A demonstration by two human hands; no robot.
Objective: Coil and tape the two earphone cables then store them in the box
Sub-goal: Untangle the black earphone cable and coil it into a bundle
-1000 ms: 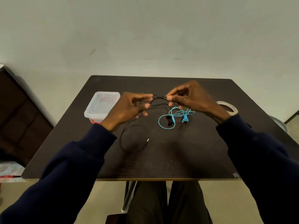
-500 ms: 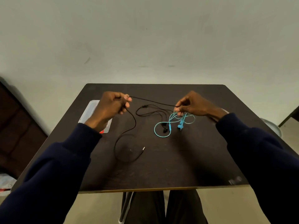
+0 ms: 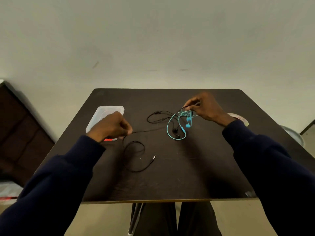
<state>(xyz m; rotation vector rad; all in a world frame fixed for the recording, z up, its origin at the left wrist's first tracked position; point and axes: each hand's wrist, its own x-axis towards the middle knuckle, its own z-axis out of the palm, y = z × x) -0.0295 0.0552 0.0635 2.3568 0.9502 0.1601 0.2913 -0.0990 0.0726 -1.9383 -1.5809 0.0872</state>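
Note:
A black earphone cable lies in loose loops across the dark table, its jack near the front middle. My left hand pinches this cable at the left, low over the table in front of the clear plastic box. My right hand pinches the other end of the black cable at the right, above a tangled blue earphone cable. The black earbuds lie inside the blue loop. A roll of tape sits behind my right wrist, partly hidden.
A dark wooden piece of furniture stands left of the table. A grey round object is on the floor at the right. My legs show under the table's front edge.
My two hands have drawn apart along the black cable. The left hand has dropped toward the table in front of the box and the right has moved right, above the blue cable.

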